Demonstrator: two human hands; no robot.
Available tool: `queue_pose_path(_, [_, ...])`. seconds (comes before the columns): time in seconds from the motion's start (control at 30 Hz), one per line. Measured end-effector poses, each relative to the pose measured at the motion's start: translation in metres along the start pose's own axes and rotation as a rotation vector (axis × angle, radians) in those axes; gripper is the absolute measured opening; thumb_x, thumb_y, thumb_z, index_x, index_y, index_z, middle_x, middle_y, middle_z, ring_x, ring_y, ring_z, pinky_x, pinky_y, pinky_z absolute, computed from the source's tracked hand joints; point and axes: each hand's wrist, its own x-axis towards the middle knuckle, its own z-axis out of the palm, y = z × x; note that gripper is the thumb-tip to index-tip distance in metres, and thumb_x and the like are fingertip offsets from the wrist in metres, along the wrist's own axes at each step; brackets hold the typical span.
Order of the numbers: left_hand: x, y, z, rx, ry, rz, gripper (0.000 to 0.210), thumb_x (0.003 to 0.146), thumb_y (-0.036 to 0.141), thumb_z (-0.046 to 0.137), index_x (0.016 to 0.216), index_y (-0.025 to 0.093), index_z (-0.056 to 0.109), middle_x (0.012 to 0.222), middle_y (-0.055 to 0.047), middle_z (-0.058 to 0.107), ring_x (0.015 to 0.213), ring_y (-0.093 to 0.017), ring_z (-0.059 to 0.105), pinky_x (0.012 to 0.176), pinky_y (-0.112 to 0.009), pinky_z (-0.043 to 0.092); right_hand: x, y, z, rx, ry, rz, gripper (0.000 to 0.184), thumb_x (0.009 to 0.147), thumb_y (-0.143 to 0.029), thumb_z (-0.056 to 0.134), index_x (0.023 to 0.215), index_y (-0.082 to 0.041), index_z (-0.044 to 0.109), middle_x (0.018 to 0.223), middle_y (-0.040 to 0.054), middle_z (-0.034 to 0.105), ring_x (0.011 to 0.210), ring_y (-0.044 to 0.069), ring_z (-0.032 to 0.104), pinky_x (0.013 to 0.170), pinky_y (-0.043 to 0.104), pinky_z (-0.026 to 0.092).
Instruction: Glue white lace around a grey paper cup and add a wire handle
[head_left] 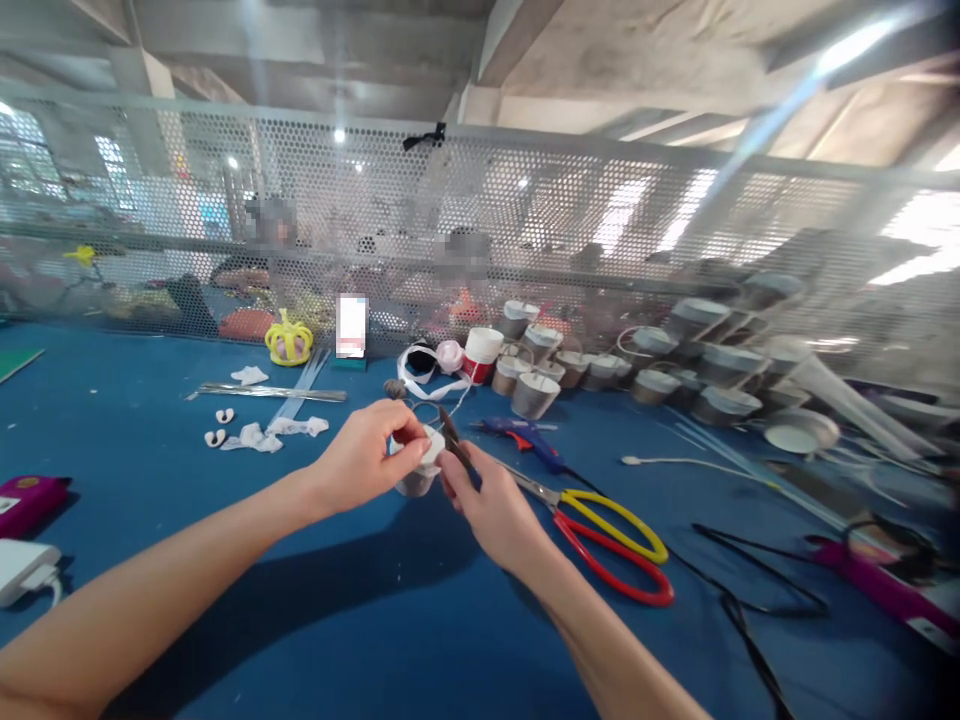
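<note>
My left hand (379, 455) is closed, thumb and forefinger pinched at the white top (433, 448) of a small grey bucket (415, 484). In my right hand (487, 495) is a dark, narrow tool (454, 436) with a pointed end, its exact kind unclear. Its tip rises beside the bucket's right side. The fingers partly hide both the bucket and the tool. Large scissors (555, 497) with one yellow and one red handle lie just right of my right hand. Behind it rests a blue hot glue gun (525, 440).
Several grey buckets (536, 395) are stacked along the perforated metal screen (322, 220). White ribbon (420, 385), a red-and-white cup (482, 355), a yellow crown-like piece (289, 340) and a phone (351, 325) stand at the back. Black cable (739, 580) trails at right. People sit beyond the screen.
</note>
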Motion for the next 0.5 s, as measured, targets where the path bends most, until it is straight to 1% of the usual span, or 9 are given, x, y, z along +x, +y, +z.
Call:
queue_pose_path(0.07, [0.001,-0.001,-0.002,-0.041,-0.011,-0.027,0.012,0.077,0.019,0.046,0.067,0.016,0.05,0.066,-0.001,0.055,0.062,-0.01,0.047,0.058,-0.023,0.04,0.0,0.0,-0.002,-0.007,-0.024,0.008,0.027,0.084,-0.042,0.035,0.073,-0.019,0.044,0.062,0.0014,0.054,0.052,0.012,0.047,0.05,0.025,0.038])
queue_pose_path(0.23, [0.003,-0.003,-0.005,-0.005,-0.028,0.054,0.012,0.077,0.016,0.046,0.065,0.015,0.048,0.066,-0.001,0.052,0.068,-0.012,0.045,0.065,-0.026,0.038,-0.001,-0.001,-0.002,-0.04,-0.096,-0.023,0.023,0.084,-0.039,0.038,0.08,-0.018,0.047,0.068,0.0016,0.056,0.058,0.014,0.05,0.057,0.027,0.04])
queue_pose_path(0.33, [0.004,-0.003,-0.008,-0.012,-0.055,0.051,0.011,0.075,0.016,0.048,0.065,0.015,0.048,0.068,-0.001,0.052,0.07,-0.012,0.044,0.067,-0.027,0.037,-0.002,-0.003,-0.001,-0.073,-0.092,-0.032,0.021,0.083,-0.037,0.039,0.078,-0.019,0.048,0.067,0.0015,0.057,0.061,0.014,0.051,0.058,0.027,0.039])
queue_pose_path(0.4, [0.006,-0.003,-0.01,-0.086,-0.09,-0.023,0.01,0.075,0.018,0.049,0.065,0.015,0.049,0.068,0.0,0.051,0.069,-0.012,0.044,0.066,-0.026,0.036,-0.003,-0.005,-0.001,-0.091,-0.072,-0.032,0.021,0.084,-0.036,0.039,0.076,-0.018,0.048,0.068,0.0021,0.057,0.062,0.015,0.052,0.058,0.027,0.039])
queue_pose_path(0.43, [0.006,-0.004,-0.011,-0.174,-0.131,-0.089,0.01,0.075,0.02,0.05,0.067,0.015,0.05,0.068,0.0,0.051,0.067,-0.011,0.044,0.065,-0.026,0.036,-0.003,-0.006,-0.001,-0.09,-0.066,-0.033,0.022,0.084,-0.036,0.039,0.075,-0.018,0.048,0.068,0.0025,0.057,0.062,0.015,0.052,0.058,0.027,0.039])
queue_pose_path(0.5, [0.007,-0.007,-0.011,-0.454,-0.243,-0.241,0.014,0.078,0.026,0.048,0.073,0.014,0.053,0.068,0.0,0.052,0.064,-0.01,0.044,0.063,-0.025,0.036,-0.004,-0.007,-0.003,-0.07,-0.065,-0.036,0.024,0.085,-0.037,0.037,0.074,-0.018,0.047,0.069,0.0029,0.057,0.062,0.014,0.052,0.058,0.026,0.039])
